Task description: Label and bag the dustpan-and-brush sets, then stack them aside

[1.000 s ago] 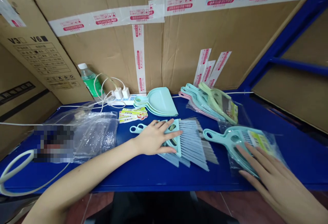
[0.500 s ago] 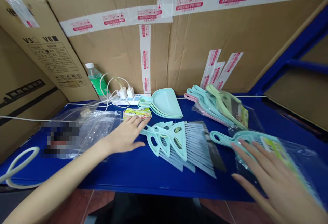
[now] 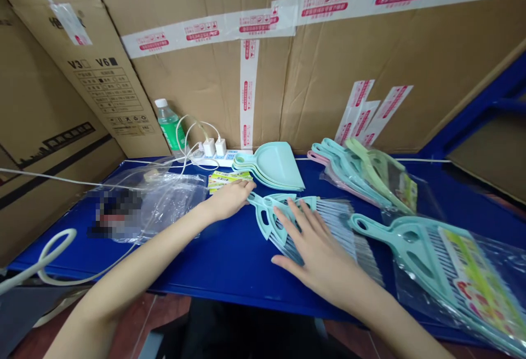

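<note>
Several light-blue hand brushes (image 3: 286,199) lie overlapped on the blue table, bristles pointing right. At their handle ends is my left hand (image 3: 230,201), its fingers bent and closed around the handles; the thumb is hidden. My right hand (image 3: 318,252) is over the brush heads with its fingers spread, holding nothing. Behind the brushes, light-blue dustpans (image 3: 279,164) sit nested in a stack. A bagged light-blue dustpan and brush set (image 3: 415,249) lies to the right of my right hand. Printed cards (image 3: 226,179) lie just behind my left hand.
More bagged sets (image 3: 370,175) in pink, blue and green lie at the back right. Clear plastic bags (image 3: 172,200) are on the left. A bottle (image 3: 171,129), a power strip (image 3: 232,157) with chargers and loose cables stand along the cardboard (image 3: 320,63) at the back.
My right hand has moved left from the bagged set to above the brushes. My left hand has closed at the brush handles. The view has turned slightly left.
</note>
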### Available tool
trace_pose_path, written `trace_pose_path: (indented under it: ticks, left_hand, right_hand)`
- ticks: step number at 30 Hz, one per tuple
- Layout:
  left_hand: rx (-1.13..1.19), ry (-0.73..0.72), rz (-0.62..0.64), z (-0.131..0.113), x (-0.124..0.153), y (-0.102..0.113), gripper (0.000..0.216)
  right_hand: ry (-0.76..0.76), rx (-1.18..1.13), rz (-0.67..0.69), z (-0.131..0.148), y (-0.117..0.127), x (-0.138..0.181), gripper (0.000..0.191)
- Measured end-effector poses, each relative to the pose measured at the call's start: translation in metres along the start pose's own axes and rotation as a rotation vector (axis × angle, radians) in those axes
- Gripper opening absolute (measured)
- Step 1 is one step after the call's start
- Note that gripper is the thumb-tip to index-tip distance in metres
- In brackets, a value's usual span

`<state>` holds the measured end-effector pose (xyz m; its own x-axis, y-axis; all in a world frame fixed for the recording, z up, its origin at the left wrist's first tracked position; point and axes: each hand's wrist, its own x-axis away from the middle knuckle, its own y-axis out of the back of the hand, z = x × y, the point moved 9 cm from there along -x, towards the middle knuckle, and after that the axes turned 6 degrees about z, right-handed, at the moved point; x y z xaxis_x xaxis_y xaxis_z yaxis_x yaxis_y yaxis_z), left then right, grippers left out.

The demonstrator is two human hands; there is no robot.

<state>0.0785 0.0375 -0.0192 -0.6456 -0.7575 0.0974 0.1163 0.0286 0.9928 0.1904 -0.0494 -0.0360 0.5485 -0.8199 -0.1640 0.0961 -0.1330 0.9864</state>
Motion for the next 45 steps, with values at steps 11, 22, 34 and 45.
trace_pose_path:
  ticks: [11,22,34,45]
  left_hand:
    - [-0.118,0.045,-0.034,-0.008,-0.02,0.015,0.014]
    - [-0.189,-0.051,-0.095,-0.005,-0.046,0.048,0.024]
    - [-0.243,-0.094,-0.211,-0.009,-0.043,0.056,0.023]
    - [-0.084,-0.154,-0.526,0.003,0.134,0.053,0.036]
  right_hand:
    - [-0.153,0.192,-0.134,0.0,-0.005,-0.012,0.045]
    - [-0.199,0.143,-0.165,-0.005,-0.008,-0.01,0.044]
    - [-0.15,0.097,-0.36,-0.01,0.008,0.0,0.051]
    - [-0.226,-0.055,-0.497,-0.036,0.02,0.015,0.043]
